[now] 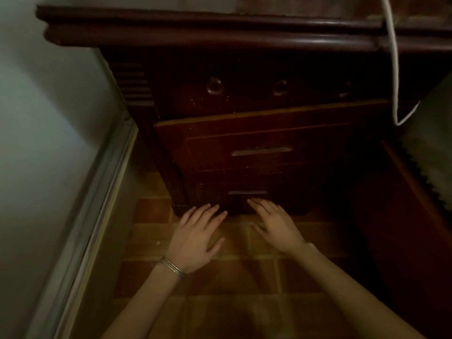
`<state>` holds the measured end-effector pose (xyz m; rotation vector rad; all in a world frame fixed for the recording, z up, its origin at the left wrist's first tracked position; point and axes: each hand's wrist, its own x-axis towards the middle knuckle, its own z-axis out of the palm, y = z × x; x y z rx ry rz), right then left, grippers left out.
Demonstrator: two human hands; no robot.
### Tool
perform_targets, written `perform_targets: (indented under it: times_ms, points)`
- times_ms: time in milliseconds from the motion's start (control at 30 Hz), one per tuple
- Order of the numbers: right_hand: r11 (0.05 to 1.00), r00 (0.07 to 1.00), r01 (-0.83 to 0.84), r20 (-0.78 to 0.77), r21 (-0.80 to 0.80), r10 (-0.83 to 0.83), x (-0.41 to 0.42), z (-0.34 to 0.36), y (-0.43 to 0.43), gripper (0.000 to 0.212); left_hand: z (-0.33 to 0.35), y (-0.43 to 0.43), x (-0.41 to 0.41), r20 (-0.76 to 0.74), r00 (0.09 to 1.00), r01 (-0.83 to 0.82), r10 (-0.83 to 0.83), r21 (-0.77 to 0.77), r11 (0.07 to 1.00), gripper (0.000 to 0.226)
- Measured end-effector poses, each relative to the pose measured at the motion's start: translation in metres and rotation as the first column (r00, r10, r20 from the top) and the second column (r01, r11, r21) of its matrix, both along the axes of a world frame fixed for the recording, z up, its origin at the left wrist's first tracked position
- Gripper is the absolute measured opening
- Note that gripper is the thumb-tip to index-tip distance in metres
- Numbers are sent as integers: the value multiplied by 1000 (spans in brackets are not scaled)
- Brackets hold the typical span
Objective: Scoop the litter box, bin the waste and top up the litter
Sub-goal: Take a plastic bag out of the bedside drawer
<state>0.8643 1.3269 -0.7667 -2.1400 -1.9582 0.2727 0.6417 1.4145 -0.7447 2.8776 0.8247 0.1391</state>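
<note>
Beneath two drawer handles (261, 151) (247, 192), left hand (195, 238) and right hand (276, 226) reach flat, fingers straight.

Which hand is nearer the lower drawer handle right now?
Right. The right hand has its fingertips just below the lower handle. The left hand is further off, below the handle and to its left.

Cabinet (244, 148) between wall (49, 118) and bed (430, 155)
</note>
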Motion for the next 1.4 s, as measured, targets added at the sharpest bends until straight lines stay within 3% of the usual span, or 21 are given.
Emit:
perform_targets:
  times_ms: [67,100,133,200,267,333,400,467,633,800,1233,1300,1333,1400]
  points:
    - [985,934,153,-313,-78,-170,-2,-1,5,58,0,0,1,-2,1000,5,-5,13,1000,57]
    - [965,837,233,-480,-122,-263,-2,-4,10,57,-1,0,2,-7,1000,5,-5,20,1000,57]
    - [935,695,309,-631,-171,-345,-3,-6,16,55,-3,1,3,-10,1000,5,-4,25,1000,57]
    - [867,321,411,-846,-281,-426,-4,-8,25,45,-7,1,4,-13,1000,1,-1,29,1000,57]
    - [812,-42,458,-921,-363,-388,-4,-8,31,32,-8,-2,3,-5,1000,-1,1,14,1000,57]
    - [794,-323,451,-904,-408,-281,-3,-3,34,21,-4,-5,0,10,1000,-1,1,1,1000,57]
    - [798,-501,414,-841,-438,-203,-2,3,36,13,0,-7,-3,25,1000,-1,1,6,1000,56]
    - [801,-606,385,-780,-458,-155,-3,6,38,16,1,-8,-7,31,1000,0,0,16,1000,56]
    - [801,-644,386,-755,-457,-120,-12,8,29,26,4,-14,-13,48,999,-8,7,38,999,57]
    - [804,-618,345,-762,-484,-194,-30,8,-15,23,13,-34,-24,38,999,10,-12,63,998,57]
    - [809,-663,301,-721,-505,-203,-60,0,-98,17,24,-89,-46,76,996,46,-50,47,998,57]
    - [813,-597,274,-753,-514,-275,-56,2,-99,21,25,-90,-45,84,996,33,-37,44,998,56]
    - [820,-498,242,-792,-518,-353,-54,7,-101,24,26,-89,-44,93,995,32,-36,46,998,55]
    - [851,-192,121,-853,-512,-486,-49,25,-108,29,29,-85,-42,118,992,31,-39,67,997,53]
